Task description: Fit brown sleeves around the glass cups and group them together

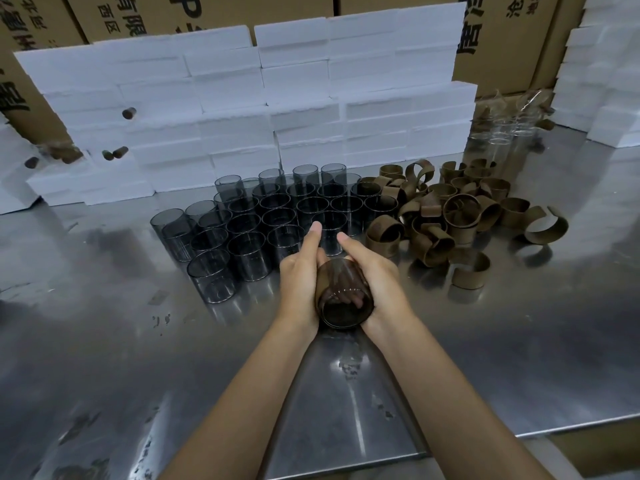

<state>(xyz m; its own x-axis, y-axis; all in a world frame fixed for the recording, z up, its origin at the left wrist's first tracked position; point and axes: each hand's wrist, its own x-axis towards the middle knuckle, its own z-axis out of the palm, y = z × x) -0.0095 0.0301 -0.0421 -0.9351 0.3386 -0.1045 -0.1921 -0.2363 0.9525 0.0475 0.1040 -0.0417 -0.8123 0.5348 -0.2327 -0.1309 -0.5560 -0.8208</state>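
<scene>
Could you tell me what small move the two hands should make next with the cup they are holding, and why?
Probably ease the brown sleeve fully round the held cup, then stand it with the cluster of cups. The left hand and right hand both clasp the tilted cup above the metal table, the sleeve already showing around it, so seating looks nearly done.

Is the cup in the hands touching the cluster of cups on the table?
Apart. The head view shows the held cup raised between the left hand and right hand, with bare metal table between it and the cup cluster.
</scene>
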